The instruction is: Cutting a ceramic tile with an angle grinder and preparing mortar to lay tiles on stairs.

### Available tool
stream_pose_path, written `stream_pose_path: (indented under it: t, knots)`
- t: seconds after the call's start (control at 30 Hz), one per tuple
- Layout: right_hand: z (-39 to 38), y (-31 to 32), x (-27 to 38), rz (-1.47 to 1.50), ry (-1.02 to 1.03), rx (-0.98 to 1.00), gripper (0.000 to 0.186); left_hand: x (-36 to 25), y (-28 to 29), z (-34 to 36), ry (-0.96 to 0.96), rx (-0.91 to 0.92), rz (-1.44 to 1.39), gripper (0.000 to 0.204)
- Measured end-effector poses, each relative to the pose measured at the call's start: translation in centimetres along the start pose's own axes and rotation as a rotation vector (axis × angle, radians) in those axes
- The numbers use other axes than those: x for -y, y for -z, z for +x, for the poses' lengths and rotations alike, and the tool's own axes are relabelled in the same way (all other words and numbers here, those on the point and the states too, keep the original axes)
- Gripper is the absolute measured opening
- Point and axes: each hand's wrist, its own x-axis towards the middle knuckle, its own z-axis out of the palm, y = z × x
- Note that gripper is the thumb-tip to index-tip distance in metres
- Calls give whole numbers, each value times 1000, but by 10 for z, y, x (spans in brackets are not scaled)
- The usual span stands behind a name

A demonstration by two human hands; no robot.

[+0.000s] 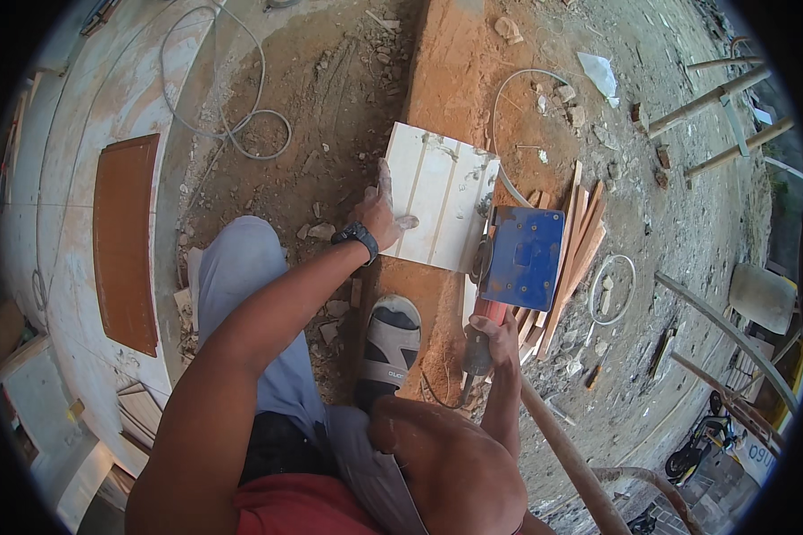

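A square white tile (437,196) with tan stripes and grey smears lies tilted across a long orange-brown plank. My left hand (380,216), a dark watch on its wrist, grips the tile's left edge, thumb on top and index finger along the side. Low on the right, my right hand (498,337) is wrapped round the red and grey body of an angle grinder (522,257) with a blue metal plate. The grinder stands at the tile's right edge; the plate hides its disc, so contact with the tile cannot be made out.
My sandalled foot (393,343) rests on the plank (455,71). Wooden strips (582,236) are piled beside the grinder. A pale cable (257,113) loops over rubble-strewn ground. A brown panel (125,245) lies far left; poles (732,89) stand right.
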Motion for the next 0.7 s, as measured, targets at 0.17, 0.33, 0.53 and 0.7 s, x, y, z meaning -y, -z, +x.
stream_pose_path:
  t: [0.17,0.33,0.53,0.7]
  knots:
    - [1,1,0,-2,-11,-8,61,-2,0,-1,-2,-10,20,126]
    - [4,2,3,-23,-12,1,62,-3,1,-1,19,9,15,126]
    - [8,4,3,-15,-1,8,62,-4,0,-2,9,2,12,126]
    - [8,-1,8,6,48,10,58,-3,1,-1,17,10,15,126]
